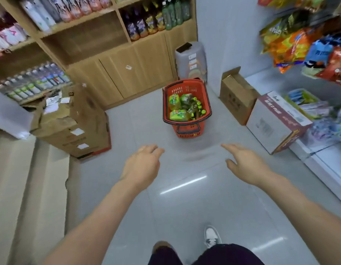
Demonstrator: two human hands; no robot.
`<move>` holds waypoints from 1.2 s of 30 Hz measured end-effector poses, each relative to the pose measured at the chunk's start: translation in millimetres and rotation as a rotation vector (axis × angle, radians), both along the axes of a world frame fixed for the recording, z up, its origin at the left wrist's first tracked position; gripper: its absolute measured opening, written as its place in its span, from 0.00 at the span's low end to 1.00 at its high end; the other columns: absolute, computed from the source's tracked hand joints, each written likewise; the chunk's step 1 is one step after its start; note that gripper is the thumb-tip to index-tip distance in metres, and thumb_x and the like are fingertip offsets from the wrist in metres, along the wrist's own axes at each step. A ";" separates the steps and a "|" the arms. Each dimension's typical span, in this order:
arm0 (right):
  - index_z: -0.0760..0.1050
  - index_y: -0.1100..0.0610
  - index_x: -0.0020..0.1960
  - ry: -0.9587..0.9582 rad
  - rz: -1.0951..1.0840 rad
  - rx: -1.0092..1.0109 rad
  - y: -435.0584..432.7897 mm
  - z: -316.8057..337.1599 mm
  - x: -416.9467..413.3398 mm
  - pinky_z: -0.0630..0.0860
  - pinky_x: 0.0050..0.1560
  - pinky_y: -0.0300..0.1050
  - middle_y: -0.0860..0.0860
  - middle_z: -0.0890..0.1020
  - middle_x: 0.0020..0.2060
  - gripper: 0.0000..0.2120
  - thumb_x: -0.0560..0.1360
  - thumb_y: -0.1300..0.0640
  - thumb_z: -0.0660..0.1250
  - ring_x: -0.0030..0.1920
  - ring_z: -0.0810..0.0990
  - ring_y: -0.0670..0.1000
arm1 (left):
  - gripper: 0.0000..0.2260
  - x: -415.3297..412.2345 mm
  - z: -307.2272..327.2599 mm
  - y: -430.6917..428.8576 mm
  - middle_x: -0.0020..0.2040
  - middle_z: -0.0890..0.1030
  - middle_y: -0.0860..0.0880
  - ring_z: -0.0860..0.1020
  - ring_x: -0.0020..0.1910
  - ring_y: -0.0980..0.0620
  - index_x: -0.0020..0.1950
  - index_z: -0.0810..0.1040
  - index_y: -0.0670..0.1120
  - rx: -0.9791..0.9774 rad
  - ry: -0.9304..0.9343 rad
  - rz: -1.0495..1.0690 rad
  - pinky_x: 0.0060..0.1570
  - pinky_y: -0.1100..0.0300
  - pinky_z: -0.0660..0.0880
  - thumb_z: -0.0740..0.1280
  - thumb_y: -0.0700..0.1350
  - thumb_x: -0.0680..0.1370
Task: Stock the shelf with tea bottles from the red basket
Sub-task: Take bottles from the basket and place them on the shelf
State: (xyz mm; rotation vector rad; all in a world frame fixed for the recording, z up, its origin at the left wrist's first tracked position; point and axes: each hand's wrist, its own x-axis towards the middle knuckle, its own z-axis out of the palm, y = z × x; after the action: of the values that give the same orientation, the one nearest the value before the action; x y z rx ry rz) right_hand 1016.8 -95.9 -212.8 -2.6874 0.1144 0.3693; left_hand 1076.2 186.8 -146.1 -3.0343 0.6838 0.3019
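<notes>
A red basket point(185, 87) stands on the grey floor in the middle of the aisle. Several tea bottles point(178, 113) with green labels and green caps lie inside it. My left hand point(141, 167) and my right hand point(244, 161) are stretched out in front of me, both short of the basket, fingers apart and holding nothing. The wooden shelf point(85, 33) rises at the upper left; one of its compartments is empty, while neighbouring ones hold rows of drink bottles.
Stacked cardboard boxes point(74, 129) stand at the left by the shelf. Two more boxes point(236, 96) sit on the right beside a snack rack point(303, 41). A grey bin point(192, 60) stands behind the basket. My feet show at the bottom.
</notes>
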 end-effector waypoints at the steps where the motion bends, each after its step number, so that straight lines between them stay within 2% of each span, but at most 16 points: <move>1: 0.60 0.52 0.76 -0.003 -0.035 0.037 2.9 -3.4 21.9 0.70 0.64 0.48 0.52 0.69 0.72 0.26 0.79 0.54 0.60 0.69 0.70 0.55 | 0.19 26.1 0.2 2.0 0.69 0.72 0.51 0.67 0.69 0.49 0.71 0.69 0.51 -0.007 0.007 -0.017 0.57 0.54 0.72 0.56 0.39 0.80; 3: 0.63 0.52 0.74 -0.016 -0.096 0.076 10.3 -13.8 70.3 0.72 0.61 0.48 0.53 0.73 0.68 0.24 0.79 0.54 0.60 0.64 0.74 0.55 | 0.17 85.9 -3.2 7.5 0.65 0.75 0.52 0.70 0.66 0.49 0.67 0.74 0.50 -0.012 0.009 -0.054 0.51 0.55 0.72 0.57 0.39 0.80; 6: 0.66 0.53 0.73 -0.021 -0.162 0.096 25.1 -32.6 135.8 0.73 0.61 0.51 0.53 0.75 0.67 0.22 0.79 0.56 0.59 0.63 0.76 0.55 | 0.15 171.1 -15.6 12.1 0.62 0.77 0.51 0.72 0.64 0.47 0.64 0.76 0.50 -0.007 0.003 -0.139 0.51 0.53 0.75 0.58 0.39 0.80; 8: 0.68 0.55 0.72 -0.033 -0.217 0.086 38.1 -51.5 183.3 0.72 0.63 0.53 0.53 0.75 0.66 0.21 0.79 0.58 0.58 0.64 0.74 0.56 | 0.16 235.4 -34.5 15.2 0.61 0.77 0.50 0.73 0.63 0.46 0.64 0.76 0.50 0.030 0.023 -0.208 0.50 0.52 0.75 0.58 0.39 0.80; 11: 0.71 0.58 0.70 -0.059 -0.337 0.074 62.1 -78.4 251.8 0.69 0.66 0.49 0.54 0.75 0.66 0.19 0.79 0.61 0.57 0.66 0.71 0.56 | 0.20 333.7 -60.0 14.9 0.63 0.75 0.50 0.71 0.64 0.47 0.67 0.72 0.50 0.095 0.031 -0.323 0.49 0.53 0.73 0.57 0.35 0.78; 14: 0.67 0.57 0.72 -0.044 -0.473 0.078 80.8 -102.8 310.7 0.65 0.69 0.49 0.54 0.71 0.70 0.21 0.79 0.62 0.57 0.69 0.67 0.57 | 0.23 417.8 -92.5 14.7 0.64 0.72 0.50 0.69 0.65 0.47 0.69 0.69 0.49 0.113 0.059 -0.437 0.47 0.54 0.72 0.58 0.33 0.76; 17: 0.56 0.52 0.77 0.018 -0.619 0.196 91.5 -124.0 358.0 0.66 0.68 0.48 0.54 0.66 0.73 0.27 0.80 0.57 0.59 0.69 0.68 0.57 | 0.21 489.2 -138.0 7.8 0.63 0.74 0.47 0.71 0.63 0.43 0.70 0.69 0.47 0.062 0.146 -0.478 0.54 0.50 0.74 0.59 0.36 0.77; 19: 0.52 0.50 0.78 0.024 -0.772 0.302 95.2 -141.3 383.9 0.69 0.64 0.47 0.56 0.66 0.72 0.30 0.80 0.55 0.60 0.64 0.73 0.57 | 0.17 526.0 -166.3 -4.5 0.60 0.77 0.45 0.74 0.60 0.42 0.67 0.73 0.48 -0.034 0.249 -0.431 0.55 0.47 0.75 0.60 0.40 0.78; 22: 0.53 0.50 0.77 0.006 -0.992 0.395 90.2 -174.7 424.2 0.72 0.62 0.50 0.58 0.70 0.69 0.30 0.79 0.55 0.62 0.57 0.78 0.57 | 0.14 570.4 -207.7 -34.0 0.57 0.80 0.46 0.77 0.57 0.44 0.64 0.77 0.50 -0.098 0.353 -0.394 0.53 0.51 0.75 0.62 0.44 0.78; 24: 0.55 0.50 0.77 -0.012 -1.089 0.442 83.1 -201.0 452.5 0.71 0.58 0.45 0.57 0.71 0.67 0.29 0.79 0.56 0.62 0.57 0.78 0.55 | 0.14 597.5 -240.0 -55.0 0.58 0.80 0.47 0.78 0.57 0.46 0.64 0.77 0.49 -0.111 0.399 -0.429 0.55 0.53 0.75 0.63 0.44 0.78; 27: 0.58 0.51 0.75 -0.022 -1.132 0.465 68.0 -245.3 497.5 0.68 0.56 0.40 0.54 0.72 0.67 0.27 0.79 0.59 0.61 0.61 0.75 0.52 | 0.15 638.9 -291.3 -81.1 0.60 0.80 0.47 0.77 0.59 0.47 0.64 0.78 0.50 -0.121 0.463 -0.429 0.57 0.53 0.75 0.65 0.43 0.77; 30: 0.60 0.53 0.76 0.028 -1.194 0.443 56.9 -287.6 533.5 0.70 0.66 0.52 0.55 0.70 0.70 0.27 0.78 0.57 0.62 0.66 0.72 0.57 | 0.14 673.9 -334.5 -99.5 0.61 0.79 0.48 0.77 0.59 0.48 0.62 0.79 0.50 -0.072 0.518 -0.451 0.57 0.56 0.74 0.65 0.42 0.77; 32: 0.60 0.55 0.76 0.053 -1.179 0.440 53.3 -308.1 559.6 0.65 0.70 0.52 0.56 0.68 0.72 0.28 0.77 0.58 0.63 0.70 0.68 0.57 | 0.13 699.1 -354.0 -105.8 0.59 0.80 0.48 0.77 0.58 0.48 0.60 0.80 0.48 -0.046 0.532 -0.487 0.57 0.57 0.73 0.65 0.42 0.77; 34: 0.60 0.56 0.75 0.077 -1.162 0.452 48.5 -320.4 585.5 0.63 0.69 0.47 0.56 0.67 0.73 0.28 0.78 0.60 0.63 0.71 0.68 0.57 | 0.11 723.5 -371.1 -113.4 0.58 0.81 0.48 0.77 0.57 0.49 0.58 0.81 0.48 -0.017 0.545 -0.520 0.56 0.58 0.72 0.65 0.41 0.77; 36: 0.60 0.55 0.76 0.062 -1.164 0.478 46.6 -327.9 610.4 0.68 0.62 0.45 0.57 0.71 0.70 0.28 0.77 0.62 0.63 0.66 0.73 0.58 | 0.12 747.2 -384.5 -122.2 0.58 0.81 0.48 0.77 0.57 0.48 0.57 0.81 0.47 0.020 0.569 -0.543 0.57 0.57 0.73 0.65 0.40 0.77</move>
State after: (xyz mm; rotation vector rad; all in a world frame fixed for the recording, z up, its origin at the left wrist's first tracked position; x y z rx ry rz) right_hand 1627.2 -49.3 -540.8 -1.7444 1.3209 0.0724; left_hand 1823.3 64.6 -530.6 -2.5804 1.4632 1.1383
